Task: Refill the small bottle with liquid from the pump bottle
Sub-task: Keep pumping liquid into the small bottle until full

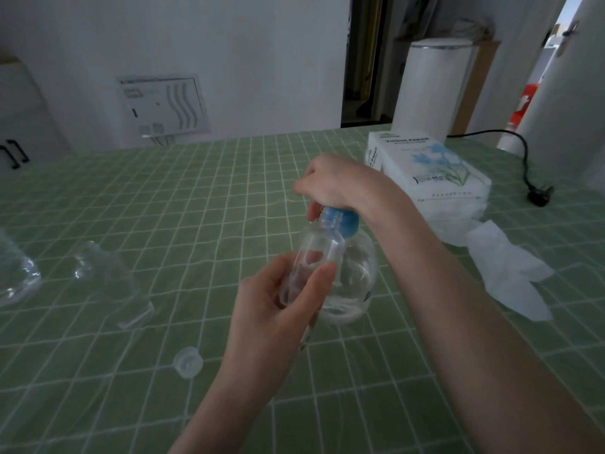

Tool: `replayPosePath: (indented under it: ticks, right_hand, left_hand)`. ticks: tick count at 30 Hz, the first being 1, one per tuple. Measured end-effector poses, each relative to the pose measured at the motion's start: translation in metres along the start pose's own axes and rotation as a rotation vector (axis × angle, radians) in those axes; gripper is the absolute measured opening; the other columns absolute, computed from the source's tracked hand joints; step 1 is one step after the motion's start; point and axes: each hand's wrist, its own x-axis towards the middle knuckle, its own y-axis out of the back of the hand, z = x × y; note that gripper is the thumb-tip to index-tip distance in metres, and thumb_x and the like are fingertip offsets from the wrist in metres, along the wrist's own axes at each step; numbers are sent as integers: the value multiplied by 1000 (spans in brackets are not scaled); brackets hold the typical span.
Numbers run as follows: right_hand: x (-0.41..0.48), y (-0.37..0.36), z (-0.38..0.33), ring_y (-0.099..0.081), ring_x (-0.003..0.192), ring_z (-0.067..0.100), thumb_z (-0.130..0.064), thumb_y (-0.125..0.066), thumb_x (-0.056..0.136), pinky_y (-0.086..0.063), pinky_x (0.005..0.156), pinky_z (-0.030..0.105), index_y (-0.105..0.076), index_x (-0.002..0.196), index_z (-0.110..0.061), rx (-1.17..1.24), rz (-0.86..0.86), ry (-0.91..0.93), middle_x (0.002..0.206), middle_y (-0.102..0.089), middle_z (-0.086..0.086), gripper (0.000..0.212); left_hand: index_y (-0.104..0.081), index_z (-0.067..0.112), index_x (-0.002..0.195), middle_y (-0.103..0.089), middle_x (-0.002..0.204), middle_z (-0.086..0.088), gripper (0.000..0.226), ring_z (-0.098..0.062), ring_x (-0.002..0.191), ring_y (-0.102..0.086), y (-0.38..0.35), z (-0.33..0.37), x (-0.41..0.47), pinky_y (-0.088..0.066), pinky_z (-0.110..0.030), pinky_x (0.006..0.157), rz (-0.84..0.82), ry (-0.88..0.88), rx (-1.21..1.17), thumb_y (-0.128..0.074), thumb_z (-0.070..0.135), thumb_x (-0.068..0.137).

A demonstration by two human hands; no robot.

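My left hand (pixel 271 309) holds a small clear bottle (pixel 319 253) by its body, tilted, its open threaded neck up under the pump. Behind it stands the round clear pump bottle (pixel 360 273) with a blue pump collar (pixel 347 221) and a little clear liquid at its bottom. My right hand (pixel 334 185) is curled over the pump head from above, which it hides. A small clear cap (pixel 188 362) lies on the green checked tablecloth (pixel 196 204) to the lower left.
Two more clear bottles are at the left: one lying on its side (pixel 111 283), one at the left edge (pixel 16 276). A tissue pack (pixel 429 172) and loose tissue (pixel 510 273) lie at the right. A black plug and cord (pixel 537 191) rest far right.
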Motion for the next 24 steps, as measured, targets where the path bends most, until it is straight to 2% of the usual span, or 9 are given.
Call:
replayPosePath:
  ticks: [3, 6, 8, 11, 16, 20, 24]
  right_hand:
    - [-1, 3, -1, -63, 103, 25, -25, -45, 98, -40, 72, 32, -56, 125, -4, 1, 12, 11, 110, -69, 12, 35]
    - [-1, 8, -3, -65, 97, 24, -25, -46, 97, -38, 60, 26, -59, 120, -4, -9, 45, 28, 106, -71, 12, 33]
    - [0, 10, -5, -64, 89, 21, -25, -46, 96, -37, 58, 24, -60, 118, -4, -24, 49, 34, 104, -72, 12, 33]
    - [0, 10, -5, -63, 88, 22, -27, -47, 97, -37, 58, 24, -60, 118, -5, -45, 32, 32, 103, -71, 10, 33]
    - [1, 6, -4, -63, 91, 22, -25, -47, 97, -38, 60, 25, -59, 120, -5, -35, 13, 30, 106, -71, 10, 33]
    - [-1, 2, 0, -64, 103, 27, -23, -45, 98, -41, 74, 30, -56, 124, -3, -9, -15, 3, 111, -69, 13, 34]
    - [-2, 2, 0, -65, 102, 27, -24, -46, 97, -40, 67, 30, -57, 123, -3, -12, 0, 5, 109, -70, 13, 35]
  left_hand:
    - [-71, 23, 84, -60, 64, -22, 31, -17, 56, -50, 0, 1, 0, -39, -15, 46, -19, -3, -3, -61, 48, 68]
    - [-71, 26, 83, -61, 59, -4, 31, -12, 54, -50, -1, 1, 0, -39, -12, 46, -17, -7, -21, -60, 50, 67]
    - [-71, 26, 82, -60, 59, 0, 30, -12, 54, -50, -1, 2, 0, -39, -13, 46, -11, -9, -26, -60, 49, 67]
    - [-71, 23, 82, -60, 59, -3, 30, -15, 54, -50, -2, 4, 0, -39, -16, 46, -12, -5, -31, -64, 49, 69]
    - [-71, 22, 86, -63, 71, -23, 33, -22, 61, -54, -1, 2, 0, -44, -23, 53, -23, 10, -29, -61, 48, 68]
    - [-69, 18, 76, -57, 58, -13, 32, -15, 52, -48, 0, 1, -1, -38, -16, 44, -11, 16, -21, -62, 48, 66]
    - [-71, 23, 83, -59, 58, -15, 33, -15, 53, -50, -1, 1, -1, -39, -15, 44, 8, 24, -21, -61, 49, 64]
